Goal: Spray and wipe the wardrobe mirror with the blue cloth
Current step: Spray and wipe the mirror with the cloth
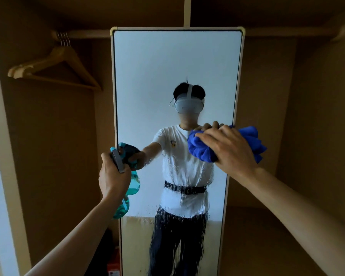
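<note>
We wear, as our reflection shows, a white headset [189,106] with a white strap [190,90] running over the crown, a white short-sleeved T-shirt [184,172] with a small dark-and-yellow emblem [173,144] on the chest, a black belt [184,189] at the waist and dark trousers [163,236]. Both our forearms [74,236] are bare.

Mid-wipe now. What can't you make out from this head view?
Head view only:
- Blue bunched cloth: right hand covers its middle; contact with the glass unclear.
- Teal translucent spray bottle: left hand hides its neck.
- Tall white-framed mirror: bottom cut off by the picture's lower edge.
- Red box beside it: label dark, too small.
</note>
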Demonstrator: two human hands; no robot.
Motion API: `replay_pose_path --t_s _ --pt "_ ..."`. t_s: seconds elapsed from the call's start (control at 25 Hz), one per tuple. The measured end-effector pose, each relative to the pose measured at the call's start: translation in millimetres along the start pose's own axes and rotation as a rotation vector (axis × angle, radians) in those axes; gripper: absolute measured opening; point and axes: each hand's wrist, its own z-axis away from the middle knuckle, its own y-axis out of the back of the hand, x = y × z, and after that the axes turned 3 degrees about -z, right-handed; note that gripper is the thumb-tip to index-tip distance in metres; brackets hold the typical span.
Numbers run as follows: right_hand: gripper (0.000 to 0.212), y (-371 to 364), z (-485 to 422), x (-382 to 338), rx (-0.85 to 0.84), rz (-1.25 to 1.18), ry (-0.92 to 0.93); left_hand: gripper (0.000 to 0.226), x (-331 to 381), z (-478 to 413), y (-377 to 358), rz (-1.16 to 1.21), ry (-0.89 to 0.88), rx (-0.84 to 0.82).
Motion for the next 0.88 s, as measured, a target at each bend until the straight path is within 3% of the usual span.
replay_pose_path --t_s 0.32,0.56,0.72,0.88 --pt "0.051 2.0 15.1 -4.4 -0.051 -0.038 -0.058 0.035 1.5 -1.3 3.6 0.021 0.003 -0.023" --pt "0.037 23.2 -10.2 4.7 0.085 -0.165 -0.524 0.033 0.5 -5.5 9.5 0.020 -0.012 -0.037" --pt "0.024 28.7 -8.9 8.2 0.141 -0.094 -0.664 0.030 -0.5 -10.6 14.6 0.062 -0.028 -0.049" --pt "0.030 18.7 -3.9 1.8 0.150 -0.032 -0.706 0.032 3.5 -17.3 15.4 0.071 -0.060 -0.039"
